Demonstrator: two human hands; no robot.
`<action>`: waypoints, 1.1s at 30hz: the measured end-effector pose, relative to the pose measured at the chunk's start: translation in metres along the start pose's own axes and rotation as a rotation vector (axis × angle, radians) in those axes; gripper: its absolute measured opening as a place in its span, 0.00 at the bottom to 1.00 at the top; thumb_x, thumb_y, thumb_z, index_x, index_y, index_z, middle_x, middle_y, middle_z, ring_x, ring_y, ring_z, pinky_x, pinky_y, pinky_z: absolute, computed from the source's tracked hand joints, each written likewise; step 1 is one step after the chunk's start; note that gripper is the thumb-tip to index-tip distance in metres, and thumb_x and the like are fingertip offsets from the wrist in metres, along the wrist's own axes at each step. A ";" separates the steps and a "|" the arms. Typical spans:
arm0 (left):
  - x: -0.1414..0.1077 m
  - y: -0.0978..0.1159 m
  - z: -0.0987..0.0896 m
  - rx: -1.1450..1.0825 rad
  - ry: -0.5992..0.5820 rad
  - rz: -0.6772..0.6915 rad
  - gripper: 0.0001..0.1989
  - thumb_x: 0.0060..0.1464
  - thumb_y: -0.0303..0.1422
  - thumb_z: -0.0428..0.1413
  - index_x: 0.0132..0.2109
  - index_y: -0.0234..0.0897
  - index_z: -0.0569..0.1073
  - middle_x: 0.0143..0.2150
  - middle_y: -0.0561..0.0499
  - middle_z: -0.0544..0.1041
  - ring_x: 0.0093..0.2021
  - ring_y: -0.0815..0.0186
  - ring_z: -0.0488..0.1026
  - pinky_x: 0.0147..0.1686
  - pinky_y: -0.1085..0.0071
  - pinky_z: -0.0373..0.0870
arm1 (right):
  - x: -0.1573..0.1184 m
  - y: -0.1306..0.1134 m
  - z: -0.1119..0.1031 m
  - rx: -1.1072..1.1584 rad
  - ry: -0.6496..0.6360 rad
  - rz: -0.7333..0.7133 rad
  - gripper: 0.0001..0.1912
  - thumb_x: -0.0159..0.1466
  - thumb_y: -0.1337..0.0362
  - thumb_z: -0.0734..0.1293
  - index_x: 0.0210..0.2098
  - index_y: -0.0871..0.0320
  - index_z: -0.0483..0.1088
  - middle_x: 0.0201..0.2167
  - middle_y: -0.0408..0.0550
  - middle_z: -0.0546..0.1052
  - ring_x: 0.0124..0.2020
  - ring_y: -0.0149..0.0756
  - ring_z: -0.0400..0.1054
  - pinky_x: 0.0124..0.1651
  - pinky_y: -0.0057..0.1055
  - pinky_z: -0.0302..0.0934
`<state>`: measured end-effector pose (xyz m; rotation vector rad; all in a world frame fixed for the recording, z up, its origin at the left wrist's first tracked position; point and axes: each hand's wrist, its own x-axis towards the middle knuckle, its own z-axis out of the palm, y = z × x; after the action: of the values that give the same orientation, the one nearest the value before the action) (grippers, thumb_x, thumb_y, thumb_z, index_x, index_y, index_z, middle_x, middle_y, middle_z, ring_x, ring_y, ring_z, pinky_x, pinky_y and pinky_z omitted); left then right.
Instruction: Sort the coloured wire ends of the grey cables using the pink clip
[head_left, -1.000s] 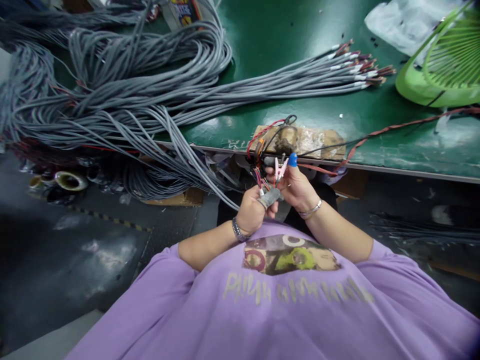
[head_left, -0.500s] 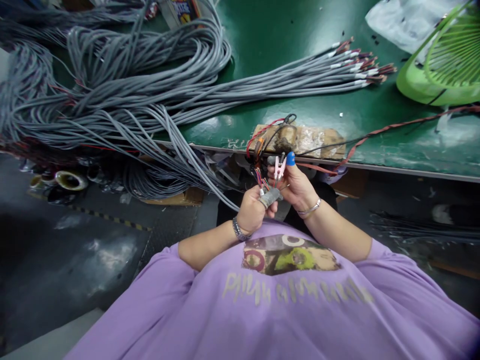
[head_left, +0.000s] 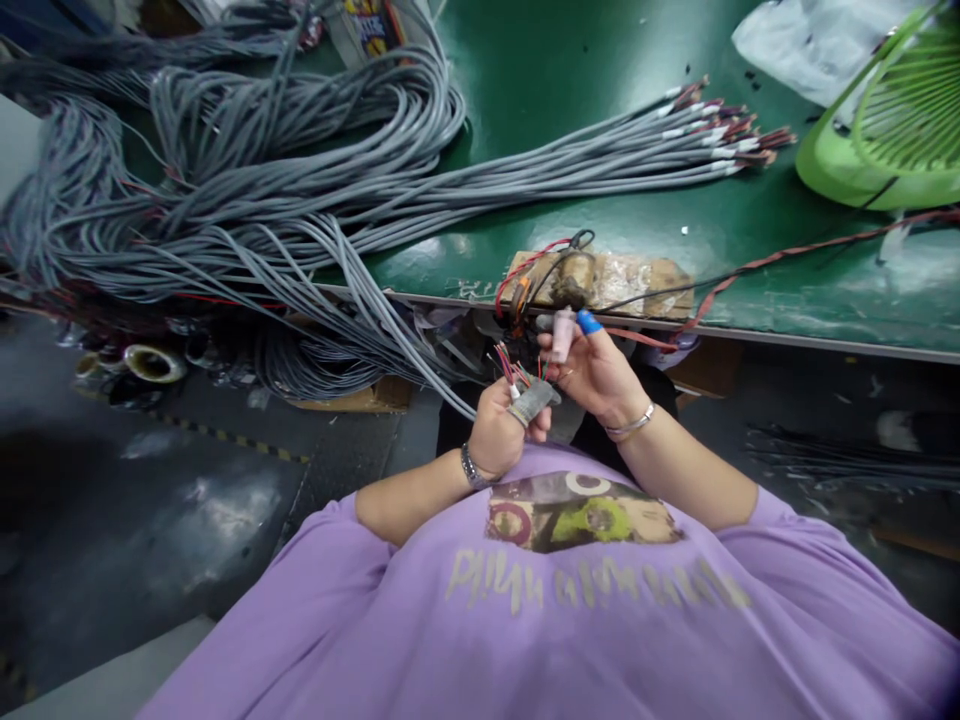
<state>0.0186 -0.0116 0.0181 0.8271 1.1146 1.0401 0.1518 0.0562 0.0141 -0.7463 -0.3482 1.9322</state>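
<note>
My left hand (head_left: 501, 428) is closed on the end of a grey cable (head_left: 442, 388), with thin coloured wires (head_left: 507, 366) fanning out above the fist. A worn grey wrap (head_left: 534, 400) covers the thumb. My right hand (head_left: 598, 378) pinches a small pink clip (head_left: 562, 336) just right of the wires. A blue cover (head_left: 588, 321) sits on one of its fingertips. Whether the clip touches a wire is too small to tell. Beyond both hands, a taped wooden block (head_left: 637, 284) lies at the bench edge, with red and black leads on it.
Bundled grey cables (head_left: 300, 180) spread over the green bench (head_left: 525, 60), their stripped ends pointing right. A green fan (head_left: 885, 120) and a plastic bag (head_left: 795, 45) stand at the right. Coils and boxes lie beneath the bench edge.
The pink clip has turned in my right hand and now shows its broad side. My right hand has shifted slightly right and down. The left keeps its hold, and its wires are more spread.
</note>
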 end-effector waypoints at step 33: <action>0.009 -0.006 0.009 0.040 0.051 0.014 0.22 0.46 0.49 0.65 0.31 0.36 0.68 0.20 0.56 0.73 0.16 0.75 0.65 0.15 0.79 0.60 | 0.011 0.013 0.003 0.038 0.110 -0.129 0.22 0.58 0.44 0.73 0.26 0.57 0.71 0.21 0.41 0.76 0.22 0.26 0.66 0.25 0.23 0.62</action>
<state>0.0296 -0.0055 0.0126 0.8451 1.1775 1.0583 0.1371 0.0605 0.0055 -0.7831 -0.2845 1.7649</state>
